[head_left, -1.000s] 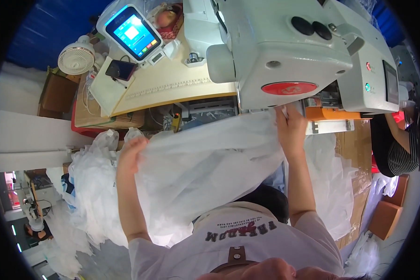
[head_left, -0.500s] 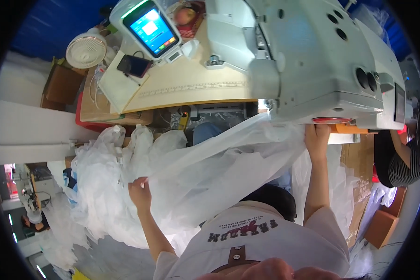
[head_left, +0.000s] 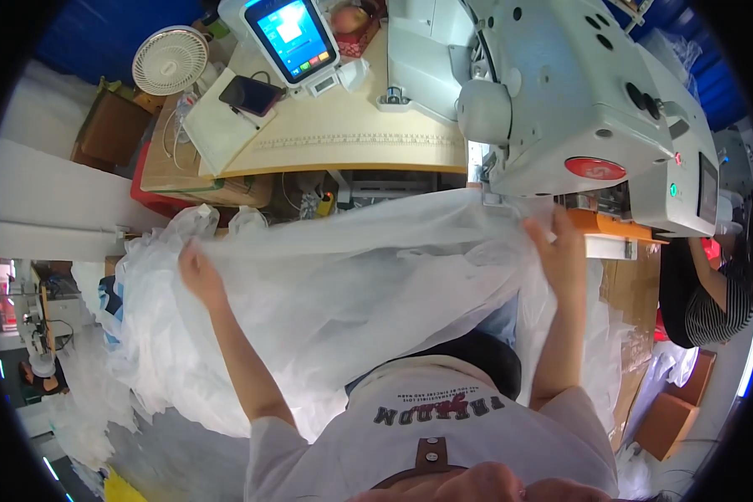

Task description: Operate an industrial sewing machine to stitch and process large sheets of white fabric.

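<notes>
A length of sheer white fabric [head_left: 376, 276] stretches across my lap and up to the pale grey sewing machine [head_left: 552, 109]. Its upper edge passes under the machine's presser foot [head_left: 492, 199]. Toward the left end, my left hand [head_left: 201, 274], slightly blurred, pinches that edge and draws it out sideways. My right hand [head_left: 560, 251] rests on the fabric just right of the presser foot, thumb and fingers spread apart. The needle area is too small to make out.
A cream worktable [head_left: 359, 151] with a printed ruler bears a lit touchscreen [head_left: 293, 38] and a phone [head_left: 249, 95]. A white fan [head_left: 171, 60] stands at the far left. White fabric is heaped on the left. Another person [head_left: 715, 293] is at the right edge.
My left hand has moved left and up, bringing the fabric edge nearly level. My right hand has come slightly nearer me, its thumb and fingers now apart.
</notes>
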Available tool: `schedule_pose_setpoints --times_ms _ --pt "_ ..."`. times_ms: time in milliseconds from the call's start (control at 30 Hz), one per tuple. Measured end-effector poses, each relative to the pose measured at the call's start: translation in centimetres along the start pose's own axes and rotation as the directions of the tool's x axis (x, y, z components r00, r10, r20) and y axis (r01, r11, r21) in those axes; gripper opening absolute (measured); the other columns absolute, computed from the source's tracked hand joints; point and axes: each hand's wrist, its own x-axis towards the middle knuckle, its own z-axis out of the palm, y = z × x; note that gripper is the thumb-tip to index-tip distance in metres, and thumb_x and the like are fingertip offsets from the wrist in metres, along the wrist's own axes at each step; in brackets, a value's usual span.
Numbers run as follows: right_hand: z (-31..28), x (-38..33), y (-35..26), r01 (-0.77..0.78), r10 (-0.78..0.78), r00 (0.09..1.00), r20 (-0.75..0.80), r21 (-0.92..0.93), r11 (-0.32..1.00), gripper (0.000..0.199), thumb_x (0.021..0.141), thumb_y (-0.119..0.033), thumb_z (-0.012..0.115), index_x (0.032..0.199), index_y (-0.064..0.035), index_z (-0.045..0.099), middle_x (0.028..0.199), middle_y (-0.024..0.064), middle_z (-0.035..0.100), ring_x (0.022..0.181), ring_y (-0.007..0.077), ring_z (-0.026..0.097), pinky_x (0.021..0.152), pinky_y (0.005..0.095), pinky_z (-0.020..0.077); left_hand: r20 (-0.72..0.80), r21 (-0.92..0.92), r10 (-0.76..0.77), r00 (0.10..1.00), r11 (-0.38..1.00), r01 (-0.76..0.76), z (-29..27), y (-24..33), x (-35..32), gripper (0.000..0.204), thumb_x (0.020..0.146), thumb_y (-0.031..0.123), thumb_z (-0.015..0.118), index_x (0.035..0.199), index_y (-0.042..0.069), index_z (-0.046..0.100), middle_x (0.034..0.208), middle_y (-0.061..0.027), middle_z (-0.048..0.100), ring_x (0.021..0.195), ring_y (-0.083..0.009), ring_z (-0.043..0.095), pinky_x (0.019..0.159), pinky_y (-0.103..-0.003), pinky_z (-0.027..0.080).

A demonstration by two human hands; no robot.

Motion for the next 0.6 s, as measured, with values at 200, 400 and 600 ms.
schedule_pose_setpoints --times_ms 200,400,600 --pt "3.2 1.3 0.8 0.204 -0.168 0.954 -0.248 0.130 0.970 0.033 0.080 -0.020 0.066 0.104 0.0003 0.057 0.088 0.0143 0.065 0.080 0.0250 0.063 0.072 0.0329 0.0467 0.348 -0.149 -0.084 0.934 0.978 0.143 6.5 3.7 1.5 0.017 0.087 0.015 0.056 0.090 0.001 0.065 0.083 -0.0056 0.061 0.074 -0.0158 0.057 0.070 -0.025 0.045" --pt "-3.8 -3.1 7.3 -0.073 0.065 0.989 -0.136 -0.055 0.996 0.015 0.079 -0.014 0.066 0.087 -0.0012 0.063 0.081 0.0118 0.066 0.072 0.0194 0.062 0.063 0.0289 0.0479 0.820 -0.029 -0.462 0.337 0.554 0.832 4.7 0.4 0.8 0.008 0.082 0.013 0.061 0.082 0.006 0.064 0.075 -0.0009 0.059 0.069 -0.0114 0.056 0.066 -0.025 0.046" --pt "-2.4 -0.6 5.1 0.025 -0.009 0.862 -0.507 0.025 0.999 0.013 0.080 -0.014 0.065 0.080 -0.0016 0.061 0.063 0.0092 0.061 0.052 0.0205 0.055 0.052 0.0311 0.0440 0.820 -0.402 -0.334 0.465 0.242 0.883 4.1 9.2 -0.5 0.010 0.078 0.011 0.065 0.073 0.005 0.059 0.063 -0.0003 0.053 0.063 -0.0126 0.055 0.059 -0.028 0.044"
